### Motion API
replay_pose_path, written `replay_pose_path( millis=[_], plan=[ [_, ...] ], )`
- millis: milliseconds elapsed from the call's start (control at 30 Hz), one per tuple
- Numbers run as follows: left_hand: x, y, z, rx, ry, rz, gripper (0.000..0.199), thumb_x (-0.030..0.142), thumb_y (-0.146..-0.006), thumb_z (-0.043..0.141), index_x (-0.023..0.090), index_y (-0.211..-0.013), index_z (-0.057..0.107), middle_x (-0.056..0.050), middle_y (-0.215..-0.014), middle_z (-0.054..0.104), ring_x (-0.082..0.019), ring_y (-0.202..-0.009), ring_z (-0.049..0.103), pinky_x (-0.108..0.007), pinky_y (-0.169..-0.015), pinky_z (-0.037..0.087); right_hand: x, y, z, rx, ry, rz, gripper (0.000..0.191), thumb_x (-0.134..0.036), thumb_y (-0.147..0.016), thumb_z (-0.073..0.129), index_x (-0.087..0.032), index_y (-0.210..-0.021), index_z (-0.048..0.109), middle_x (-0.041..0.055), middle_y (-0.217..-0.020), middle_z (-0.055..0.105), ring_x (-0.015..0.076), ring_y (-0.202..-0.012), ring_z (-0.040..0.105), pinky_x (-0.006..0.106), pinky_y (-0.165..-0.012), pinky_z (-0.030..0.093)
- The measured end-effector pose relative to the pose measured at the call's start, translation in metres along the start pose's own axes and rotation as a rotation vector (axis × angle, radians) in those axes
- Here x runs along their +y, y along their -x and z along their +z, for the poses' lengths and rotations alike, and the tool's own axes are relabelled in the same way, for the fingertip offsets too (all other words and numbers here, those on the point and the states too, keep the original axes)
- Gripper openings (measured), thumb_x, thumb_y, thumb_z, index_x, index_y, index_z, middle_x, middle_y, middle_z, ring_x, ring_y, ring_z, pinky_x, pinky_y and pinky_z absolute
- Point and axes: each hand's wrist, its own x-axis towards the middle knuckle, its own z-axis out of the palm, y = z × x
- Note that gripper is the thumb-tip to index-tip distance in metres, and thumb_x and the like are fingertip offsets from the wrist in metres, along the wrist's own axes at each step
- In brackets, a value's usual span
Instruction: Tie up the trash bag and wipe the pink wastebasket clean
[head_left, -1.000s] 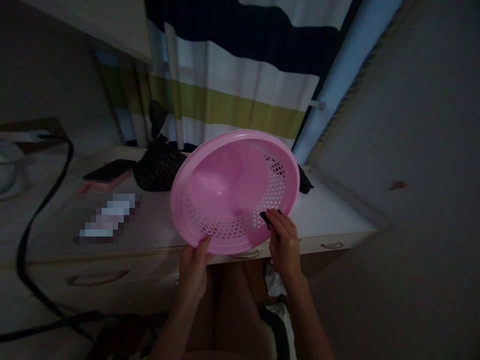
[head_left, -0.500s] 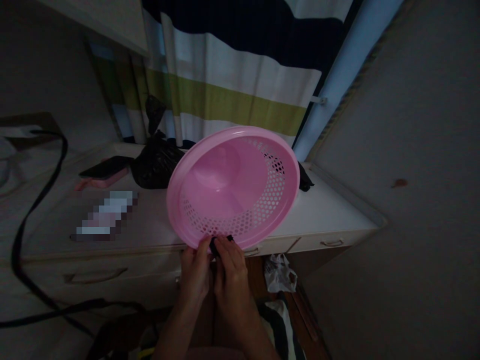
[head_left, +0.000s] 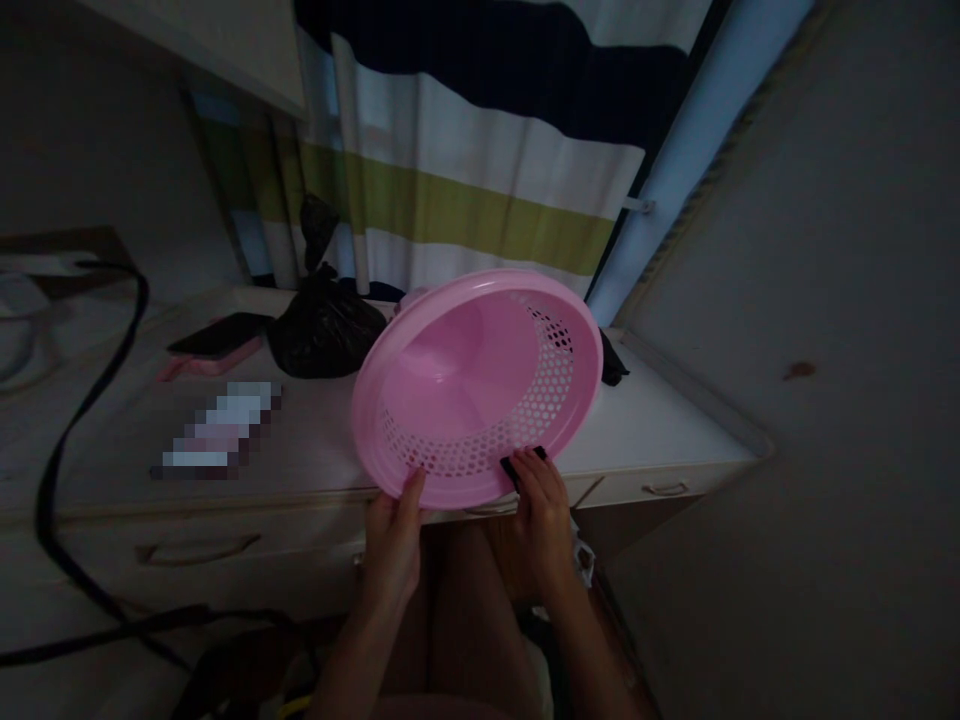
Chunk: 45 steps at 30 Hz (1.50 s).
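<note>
Since the earlier frame, the black cloth-like piece [head_left: 510, 468] has moved rightward along the pink basket [head_left: 469, 370], away from the left hand [head_left: 396, 540]. The basket tilts, mouth toward the person, at the counter's [head_left: 664, 435] front edge. Left fingers pinch its rim; the right hand's [head_left: 544, 510] fingers, close together, grip the piece. Steady left hold and even pressure would likely serve best.
</note>
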Motion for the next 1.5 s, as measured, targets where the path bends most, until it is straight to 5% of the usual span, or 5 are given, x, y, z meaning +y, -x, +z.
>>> replay_pose_path(
  millis=[433, 900, 1133, 1300, 1500],
  plan=[
    [-0.003, -0.002, -0.005, -0.009, -0.07, -0.022, 0.031, 0.035, -0.059, 0.072, 0.01, -0.076, 0.064, -0.003, -0.068, 0.066, -0.014, -0.064, 0.062, -0.022, -0.059, 0.048, -0.1, 0.01, 0.025, -0.059, -0.237, 0.051, 0.055, -0.006, -0.08, 0.038, -0.018, -0.134, 0.035, 0.0114, -0.127, 0.05, 0.0198, -0.12, 0.043, 0.042, -0.096, 0.043],
    [0.006, 0.001, -0.002, -0.068, -0.043, 0.015, 0.04, 0.036, -0.061, 0.071, 0.012, -0.091, 0.065, -0.01, -0.096, 0.068, -0.022, -0.095, 0.061, -0.038, -0.084, 0.048, 0.011, 0.01, -0.019, -0.083, 0.13, -0.001, 0.059, 0.001, -0.07, 0.034, -0.023, -0.122, 0.048, 0.0039, -0.12, 0.057, 0.0173, -0.118, 0.046, 0.05, -0.107, 0.01],
    [0.004, 0.002, 0.001, -0.03, -0.018, -0.007, 0.043, 0.037, -0.059, 0.072, 0.011, -0.092, 0.064, -0.009, -0.091, 0.069, -0.021, -0.085, 0.063, -0.036, -0.078, 0.05, -0.039, 0.019, 0.01, -0.066, -0.135, -0.031, 0.06, 0.0, -0.072, 0.035, -0.021, -0.128, 0.043, 0.0067, -0.123, 0.055, 0.0174, -0.119, 0.045, 0.044, -0.101, 0.033],
    [0.007, 0.001, -0.003, -0.05, -0.032, 0.013, 0.037, 0.039, -0.059, 0.072, 0.009, -0.081, 0.063, -0.007, -0.079, 0.068, -0.017, -0.073, 0.063, -0.028, -0.067, 0.051, -0.087, 0.019, 0.022, -0.093, -0.148, 0.039, 0.058, -0.001, -0.076, 0.036, -0.023, -0.13, 0.038, 0.0049, -0.125, 0.054, 0.0153, -0.118, 0.046, 0.043, -0.104, 0.019],
    [0.013, -0.003, -0.009, -0.015, -0.058, 0.011, 0.04, 0.04, -0.063, 0.069, 0.011, -0.09, 0.064, -0.008, -0.084, 0.069, -0.019, -0.079, 0.064, -0.031, -0.071, 0.052, -0.049, 0.011, 0.003, -0.045, 0.027, 0.073, 0.048, -0.003, -0.077, 0.04, -0.027, -0.117, 0.052, 0.0021, -0.114, 0.062, 0.0173, -0.107, 0.055, 0.045, -0.103, 0.009]
  ],
)
